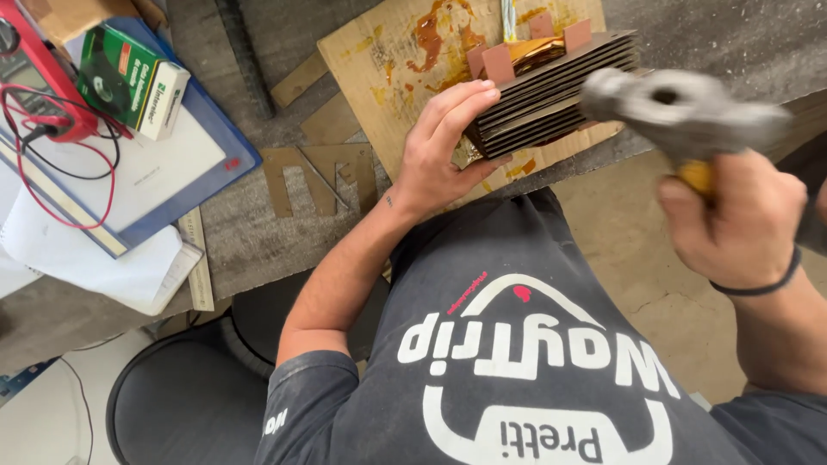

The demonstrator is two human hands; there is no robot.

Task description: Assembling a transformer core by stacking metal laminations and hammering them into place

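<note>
Grey concrete made up the workbench (258, 232), which ran across the upper half of the frame. On it lay a stained cardboard sheet (388, 52) at upper centre, and on that sheet sat the stack of thin steel laminations (551, 99), packed around a copper-coloured coil with tan paper tabs. At upper left sat a blue folder (233, 159) with white papers, a red meter (39, 82) with red leads, and a small green box (129, 77).

The left hand (439, 151) was clamped on the near left end of the stack, fingers curled over its top edge and thumb underneath, steadying it. The right hand (732, 215), at the right of the frame, was closed around the yellow handle of a hammer (680, 108), whose grey head hung just right of the stack.

It looked like the step of tapping the plates flush; any blow would call for a square hit on the edges, clear of the holding fingers.

Motion smeared the hammer head, so its face and its gap to the stack were hard to judge. The coil was mostly hidden.
</note>
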